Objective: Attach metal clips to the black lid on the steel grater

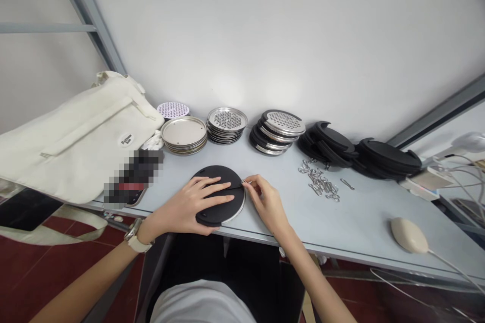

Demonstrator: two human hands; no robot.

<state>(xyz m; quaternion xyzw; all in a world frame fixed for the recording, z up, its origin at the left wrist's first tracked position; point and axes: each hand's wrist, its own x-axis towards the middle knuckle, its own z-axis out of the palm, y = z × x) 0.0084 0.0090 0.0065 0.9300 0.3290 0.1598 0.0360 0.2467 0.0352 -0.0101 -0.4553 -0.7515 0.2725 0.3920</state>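
Observation:
A round black disc with a split across it and a silver rim showing at its lower right lies on the table near the front edge. My left hand rests across it, fingers stretched out flat and the thumb by the near edge. At the disc's right edge, my right hand pinches a small metal clip between thumb and index finger. The clip touches the disc where the split meets the rim. Similar loose metal clips lie in a pile to the right.
Along the wall stand plain metal discs, grater discs, grater discs with black holders and black holders. A white bag and a blurred phone are left; a computer mouse is right.

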